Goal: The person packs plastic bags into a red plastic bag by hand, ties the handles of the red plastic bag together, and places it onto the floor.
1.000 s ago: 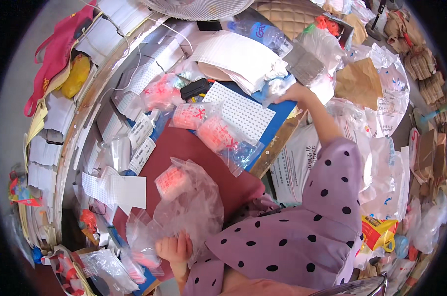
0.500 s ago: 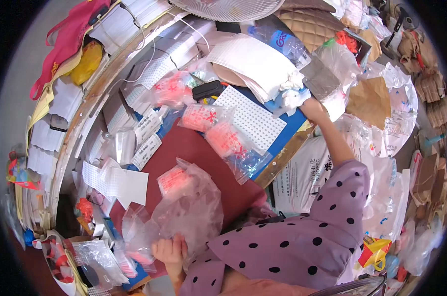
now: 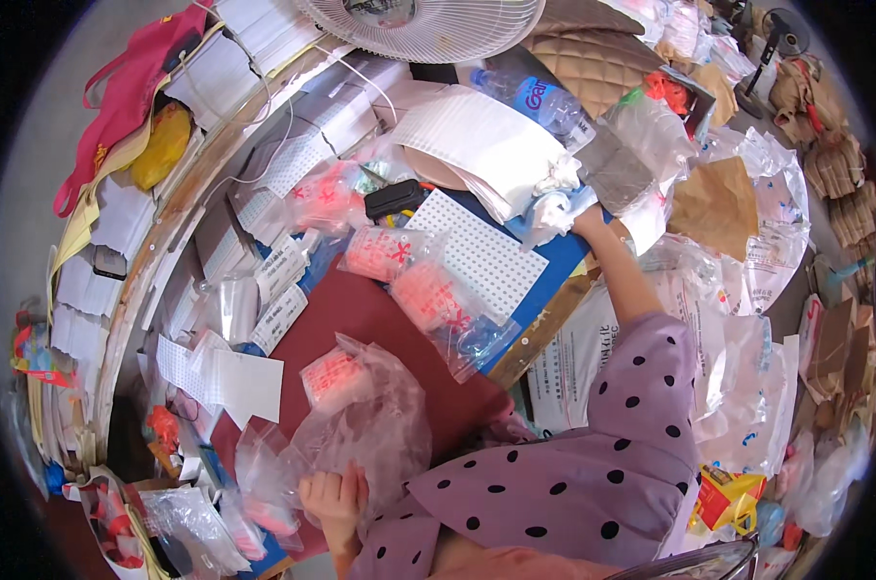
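Observation:
My left hand [image 3: 334,495] is closed at the near edge of a clear plastic bag [image 3: 375,425], its fingers curled against the film. A bundle with pink-red print [image 3: 335,380] lies at that bag's far end, on the dark red surface. My right hand [image 3: 588,221] reaches to the far right of the desk and touches a crumpled white-and-blue plastic wad [image 3: 556,211]. The plastic hides its fingertips, so their grip does not show. Between the hands lie clear packets of pink-printed bundles [image 3: 428,293], beside a white dotted sheet [image 3: 481,253].
A stack of white paper [image 3: 486,145] stands beyond the dotted sheet, with a clear bottle [image 3: 540,100] behind it. A fan [image 3: 428,24] is at the far edge. A black device [image 3: 395,199] sits near the packets. Plastic bags [image 3: 747,387] crowd the right side.
My right hand has shifted slightly left and in against the crumpled plastic, which sits a little lower. The whole view has shifted slightly. My left hand stays at the clear bag.

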Motion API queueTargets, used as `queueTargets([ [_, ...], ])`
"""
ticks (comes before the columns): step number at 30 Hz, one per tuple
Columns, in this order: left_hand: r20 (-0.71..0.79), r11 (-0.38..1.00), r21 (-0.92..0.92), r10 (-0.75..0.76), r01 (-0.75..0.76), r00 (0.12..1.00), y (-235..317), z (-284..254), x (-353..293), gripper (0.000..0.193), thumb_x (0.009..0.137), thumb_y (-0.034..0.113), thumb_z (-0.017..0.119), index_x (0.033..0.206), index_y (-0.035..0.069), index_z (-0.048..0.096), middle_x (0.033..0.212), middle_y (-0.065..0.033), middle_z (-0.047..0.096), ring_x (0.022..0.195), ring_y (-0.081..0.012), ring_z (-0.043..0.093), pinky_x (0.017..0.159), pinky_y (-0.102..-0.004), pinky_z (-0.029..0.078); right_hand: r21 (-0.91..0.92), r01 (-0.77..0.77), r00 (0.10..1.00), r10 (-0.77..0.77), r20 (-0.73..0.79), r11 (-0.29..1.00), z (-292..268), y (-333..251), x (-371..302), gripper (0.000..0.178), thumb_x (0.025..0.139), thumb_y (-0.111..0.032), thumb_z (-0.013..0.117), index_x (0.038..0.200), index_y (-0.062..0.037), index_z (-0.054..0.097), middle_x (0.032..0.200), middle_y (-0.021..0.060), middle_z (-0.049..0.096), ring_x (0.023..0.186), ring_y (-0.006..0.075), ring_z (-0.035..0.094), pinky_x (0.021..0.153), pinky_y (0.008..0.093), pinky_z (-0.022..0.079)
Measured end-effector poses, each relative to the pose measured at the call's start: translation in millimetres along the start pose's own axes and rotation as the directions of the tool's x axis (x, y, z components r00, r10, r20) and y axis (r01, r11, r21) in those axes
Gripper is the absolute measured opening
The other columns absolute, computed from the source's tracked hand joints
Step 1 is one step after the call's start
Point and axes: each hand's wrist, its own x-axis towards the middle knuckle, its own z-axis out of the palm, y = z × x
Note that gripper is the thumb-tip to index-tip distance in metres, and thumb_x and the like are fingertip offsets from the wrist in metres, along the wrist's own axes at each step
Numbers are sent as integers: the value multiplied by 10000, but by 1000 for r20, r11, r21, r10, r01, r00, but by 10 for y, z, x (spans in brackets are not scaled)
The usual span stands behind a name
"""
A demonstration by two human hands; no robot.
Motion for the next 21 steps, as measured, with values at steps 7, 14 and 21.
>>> queueTargets([
  [7,-14,999,46,-22,22,1000,-57,-32,-55,163,640,107,647,788,69,588,568,-31,383,514,-191,412,500,-330,292,61,-116,955,94,283,991,-335,-284,-24,639,737,-559,461,1223,-145,441,1235,97,463,1154,253,412,970,373,286],
  [14,-35,999,-27,-48,47,998,-80,-36,-131,132,627,74,635,743,61,572,553,-42,378,493,-208,396,487,-335,279,83,-18,972,38,-233,996,-593,-629,-387,442,707,-379,597,997,-49,552,965,164,581,919,319,543,785,386,422],
  [21,-26,1000,-29,2,-2,1000,-151,21,-150,98,661,82,626,734,65,563,554,-48,386,496,-221,395,476,-343,265,243,-161,907,240,-345,956,-743,-782,-736,520,567,-195,698,997,6,484,857,212,565,787,352,560,690,403,451],
])
